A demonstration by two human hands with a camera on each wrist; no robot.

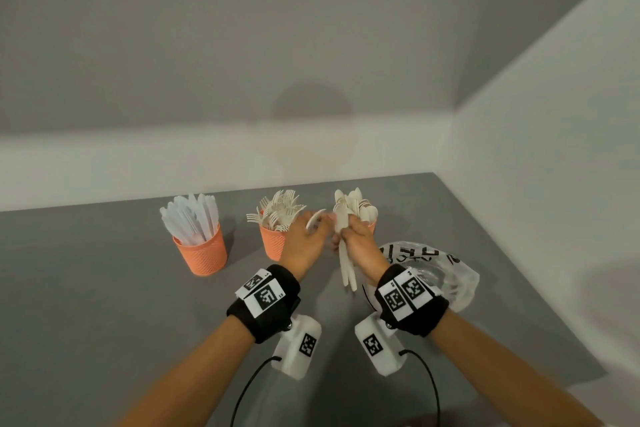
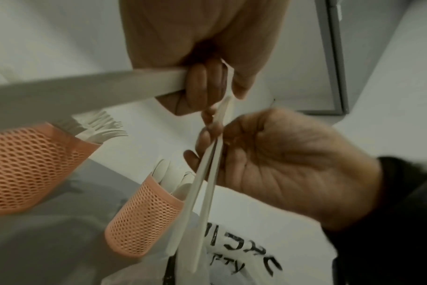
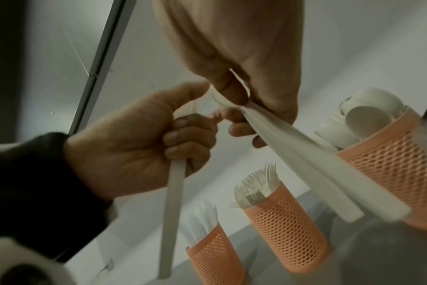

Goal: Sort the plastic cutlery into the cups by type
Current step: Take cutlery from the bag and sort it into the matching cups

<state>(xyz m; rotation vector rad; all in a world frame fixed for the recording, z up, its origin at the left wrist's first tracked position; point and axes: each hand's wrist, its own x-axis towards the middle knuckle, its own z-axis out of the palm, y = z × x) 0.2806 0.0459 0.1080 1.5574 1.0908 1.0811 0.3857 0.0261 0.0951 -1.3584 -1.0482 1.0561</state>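
Three orange mesh cups stand in a row on the grey table (image 1: 104,288): the knife cup (image 1: 202,253) on the left, the fork cup (image 1: 272,243) in the middle, the spoon cup (image 3: 390,173) on the right, half hidden behind my hands in the head view. My right hand (image 1: 348,232) grips a bundle of white spoons (image 1: 346,263), handles hanging down, just in front of the spoon cup. My left hand (image 1: 320,225) holds a single white spoon (image 1: 316,218) beside the bundle; its handle (image 3: 171,212) runs down through the curled fingers. Both hands almost touch.
A crumpled clear plastic bag with black lettering (image 1: 433,267) lies on the table under and right of my right wrist. White walls close the table's far and right edges. The fork cup (image 2: 24,169) stands close to my left hand.
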